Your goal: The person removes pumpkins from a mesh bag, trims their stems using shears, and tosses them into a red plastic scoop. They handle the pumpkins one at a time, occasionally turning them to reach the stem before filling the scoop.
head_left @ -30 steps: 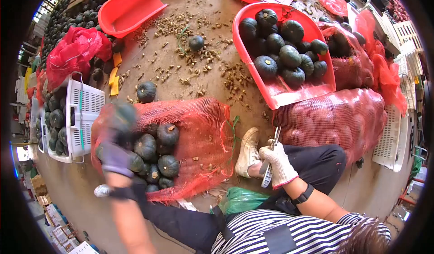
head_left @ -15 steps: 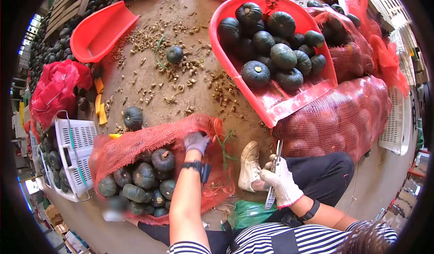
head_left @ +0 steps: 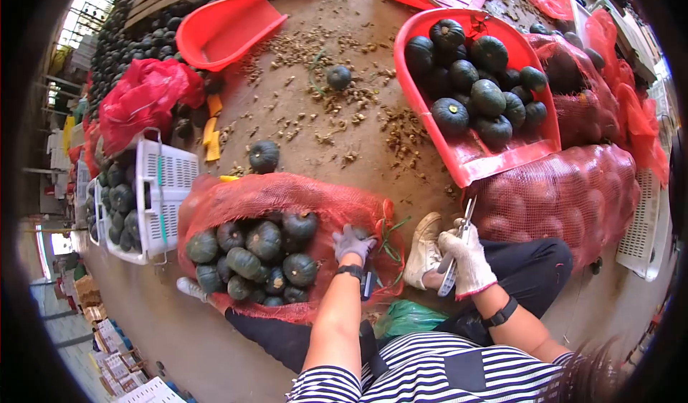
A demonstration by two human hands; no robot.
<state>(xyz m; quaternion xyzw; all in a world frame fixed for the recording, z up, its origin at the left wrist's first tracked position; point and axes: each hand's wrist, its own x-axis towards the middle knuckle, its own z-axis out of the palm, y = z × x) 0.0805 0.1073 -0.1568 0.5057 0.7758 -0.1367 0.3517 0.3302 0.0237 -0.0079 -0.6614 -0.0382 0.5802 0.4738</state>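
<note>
My left hand [head_left: 351,243], in a grey glove, grips the edge of a red mesh sack [head_left: 301,198] lying on the ground in front of me. Inside the sack's open mouth sit several dark green squashes [head_left: 264,239]. My right hand [head_left: 467,257], in a white glove, rests over my knee and holds a pair of scissors [head_left: 459,245], blades pointing up. My white shoe [head_left: 424,249] lies between the two hands.
A red scoop bin [head_left: 480,159] with several squashes is ahead on the right, above a full tied red sack [head_left: 566,195]. A white crate [head_left: 168,188] of squashes stands left. Loose squashes [head_left: 264,155] and cut stems litter the dirt floor; an empty red scoop [head_left: 226,26] lies far left.
My left hand dropped a squash into the sack, then moved right and took hold of the sack's edge. The right hand with the scissors stayed put.
</note>
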